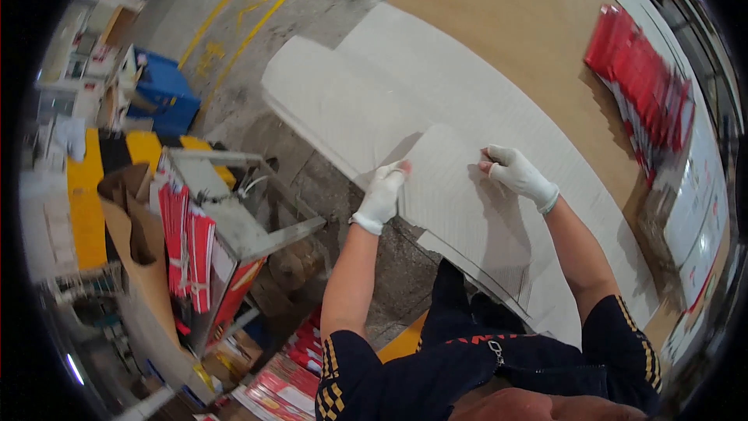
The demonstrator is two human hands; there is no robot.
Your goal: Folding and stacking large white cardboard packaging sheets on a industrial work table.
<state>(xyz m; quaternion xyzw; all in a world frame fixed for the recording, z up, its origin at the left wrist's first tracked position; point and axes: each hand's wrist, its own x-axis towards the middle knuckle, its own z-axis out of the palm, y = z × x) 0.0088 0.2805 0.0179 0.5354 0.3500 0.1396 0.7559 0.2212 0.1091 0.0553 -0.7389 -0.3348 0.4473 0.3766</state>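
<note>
A stack of large white flat sheets (366, 101) lies on a brown worktable (514, 23). The top sheet (452, 195) is lifted and tilted toward me. My left hand (383, 195), in a white glove with bare fingertips, pinches that sheet's left edge. My right hand (516, 173), gloved the same way, grips the sheet's upper right part. Both forearms come up from the lower edge.
A row of red flat packages (643, 86) lies at the table's right side. On my left stand a metal frame (234, 210) holding red and white cartons (187, 242), a blue bin (164, 97), and a concrete floor with yellow lines (249, 23).
</note>
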